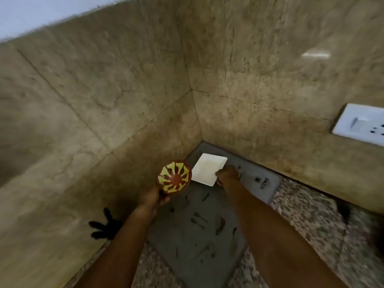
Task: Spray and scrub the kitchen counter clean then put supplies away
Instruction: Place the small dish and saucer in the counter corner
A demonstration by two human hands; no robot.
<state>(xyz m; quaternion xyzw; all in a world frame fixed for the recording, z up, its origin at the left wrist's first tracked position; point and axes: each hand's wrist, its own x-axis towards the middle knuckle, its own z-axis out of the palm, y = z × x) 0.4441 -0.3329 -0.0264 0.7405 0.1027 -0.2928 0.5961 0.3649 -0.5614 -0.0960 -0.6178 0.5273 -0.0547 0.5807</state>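
**Both hands busy in the counter's far corner**

The left hand [150,197] grips a small round bowl [174,177], reddish-brown with a yellow-green petal pattern, and holds it up off the counter [311,221] with its patterned face tilted toward the camera. Its fingers are curled round the bowl's lower rim, mostly hidden behind it.

The right hand [227,175] reaches further in and pinches the near right corner of a white square plate [208,169]. The fingers are closed narrowly on the plate's edge, with the thumb on top. The plate sits in the far corner of the counter, where the two tan stone walls [104,100] meet. Whether it lies flat or is slightly lifted cannot be told. The bowl's rim is just beside the plate's left edge.

Under the plate is a grey mat [197,225] printed with dark cutlery shapes and the word "HOME". It lies diagonally, one corner pushed into the counter's far corner and the rest running back toward the near edge. The speckled granite of the counter shows on either side of the mat, along the right wall and at the near edge between the forearms.

A white switch and socket plate [361,123] is set in the right wall, above the counter. A dark, fingered shape [105,225] lies against the left wall near the counter's left edge, too blurred to identify.
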